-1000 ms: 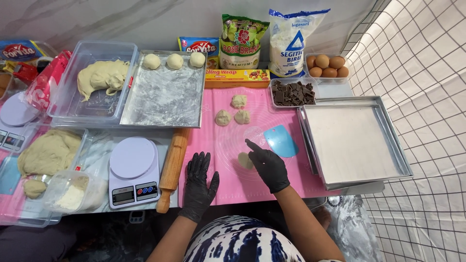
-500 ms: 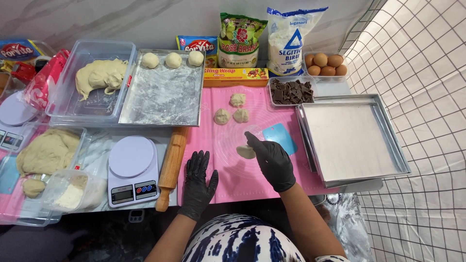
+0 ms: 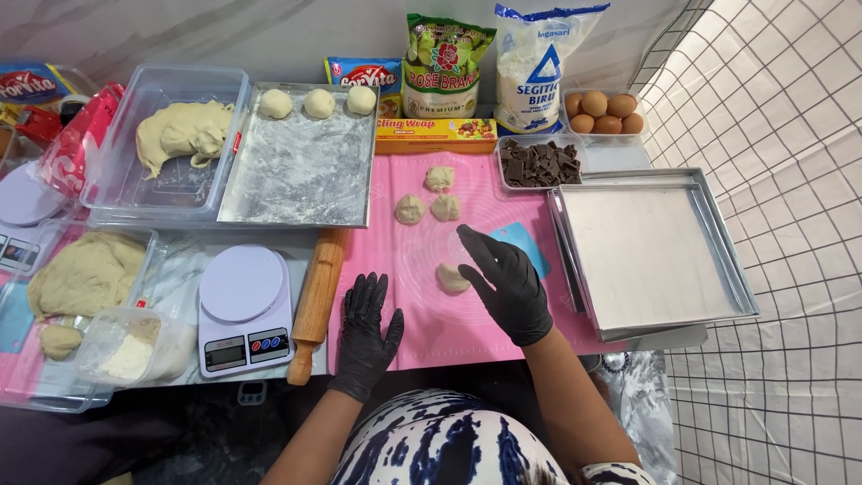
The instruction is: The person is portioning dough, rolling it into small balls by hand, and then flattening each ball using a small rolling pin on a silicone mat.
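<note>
While the left hand (image 3: 365, 329) lies flat with fingers spread on the pink mat (image 3: 422, 332), the right hand (image 3: 505, 286) touches a small dough piece (image 3: 451, 277).

Both hands wear black gloves; neither grasps anything, the right one resting open with fingertips against the dough near the mat's middle. Three more dough pieces (image 3: 429, 199) sit further up the mat, a blue scraper (image 3: 523, 244) just beside the right hand, a rolling pin (image 3: 315, 299) along the mat's left edge, and an empty metal tray (image 3: 648, 250) to the right.

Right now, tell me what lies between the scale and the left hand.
The rolling pin lies between the scale and the left hand, seen in the head view.
</note>
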